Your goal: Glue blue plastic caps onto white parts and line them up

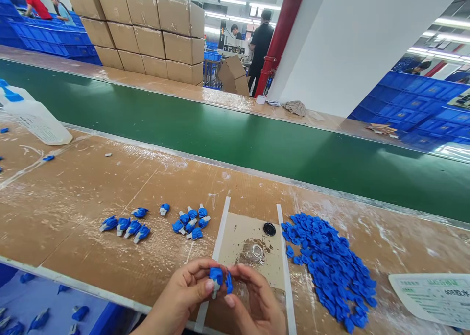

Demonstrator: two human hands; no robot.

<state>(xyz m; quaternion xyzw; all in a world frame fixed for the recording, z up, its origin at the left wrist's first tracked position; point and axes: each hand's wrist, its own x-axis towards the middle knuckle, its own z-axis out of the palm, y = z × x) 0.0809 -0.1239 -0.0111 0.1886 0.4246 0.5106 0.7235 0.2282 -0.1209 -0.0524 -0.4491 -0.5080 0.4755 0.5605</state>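
My left hand (pixel 191 288) pinches a small blue part with a light grey stem (pixel 216 277) between thumb and fingers. Close beside it, my right hand (pixel 257 296) grips a thin flat blue piece (pixel 229 282) by its edge. Both hands are over the near edge of a beige card (pixel 235 225) between two white tape strips. On that card lie a small clear dish (pixel 256 251) in a wet patch and a round black cap (pixel 269 228). To the right spreads a heap of flat blue pieces (pixel 326 261). Several blue parts with grey stems (pixel 191 225) lie to the left.
A green conveyor belt (pixel 220 129) runs behind the worktable. White bottles stand or lie at the left (pixel 36 114) and right (pixel 436 296). Below the table's front edge is a blue bin (pixel 91 305) holding parts. Stacked cartons (pixel 147 36) and people are beyond.
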